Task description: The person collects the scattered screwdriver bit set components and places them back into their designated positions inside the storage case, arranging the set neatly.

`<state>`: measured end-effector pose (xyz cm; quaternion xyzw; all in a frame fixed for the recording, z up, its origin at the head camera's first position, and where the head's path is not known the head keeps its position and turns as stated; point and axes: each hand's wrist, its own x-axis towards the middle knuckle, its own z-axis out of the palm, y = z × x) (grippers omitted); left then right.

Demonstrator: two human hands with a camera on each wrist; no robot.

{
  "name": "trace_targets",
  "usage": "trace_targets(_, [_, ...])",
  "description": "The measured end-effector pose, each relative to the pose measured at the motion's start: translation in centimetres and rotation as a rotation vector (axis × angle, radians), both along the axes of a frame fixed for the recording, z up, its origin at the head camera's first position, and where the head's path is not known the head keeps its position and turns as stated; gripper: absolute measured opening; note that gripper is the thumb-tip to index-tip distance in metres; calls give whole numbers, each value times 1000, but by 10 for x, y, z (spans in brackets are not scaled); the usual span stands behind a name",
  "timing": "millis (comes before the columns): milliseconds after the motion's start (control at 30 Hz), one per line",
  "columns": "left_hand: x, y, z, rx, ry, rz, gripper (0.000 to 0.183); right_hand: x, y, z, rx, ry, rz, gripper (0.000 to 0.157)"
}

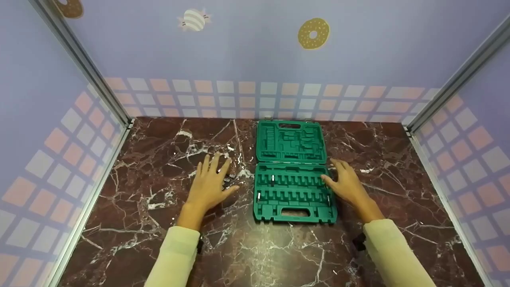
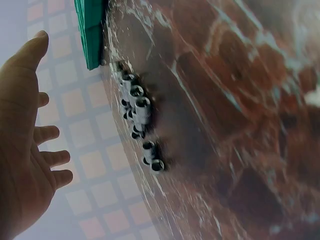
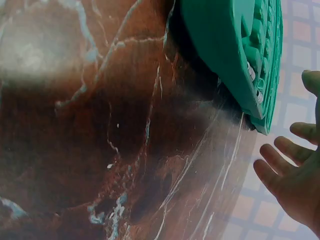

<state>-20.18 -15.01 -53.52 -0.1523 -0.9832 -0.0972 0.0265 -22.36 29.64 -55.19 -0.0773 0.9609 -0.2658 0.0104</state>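
A green socket case [image 1: 295,217] lies unfolded on the marbled table, its lid toward the back wall. A few metal sockets [image 1: 273,180] sit in its slots, near the left and right ends. My left hand [image 1: 206,185], fingers spread, hovers left of the case over a group of loose sockets [image 2: 141,111], which it partly hides in the head view. My right hand [image 1: 348,185] is at the case's right edge, fingers loosely extended and thumb over the rim; whether it touches is unclear. Neither hand holds anything.
The dark red marbled tabletop [image 1: 131,207] spreads around the case. Purple walls [image 1: 255,48] with a checkered band enclose the back and both sides, with metal corner posts [image 1: 95,67] at left and right.
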Motion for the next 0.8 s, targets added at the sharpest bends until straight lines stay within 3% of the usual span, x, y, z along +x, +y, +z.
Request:
trace_targets(367, [5,-17,-4,13,14,16,92,-10,-1,-3,-117,-59,-34,61])
trace_targets(800, [9,-36,-9,108,25,48,93,-19,-1,-15,-216,-90,-118,46])
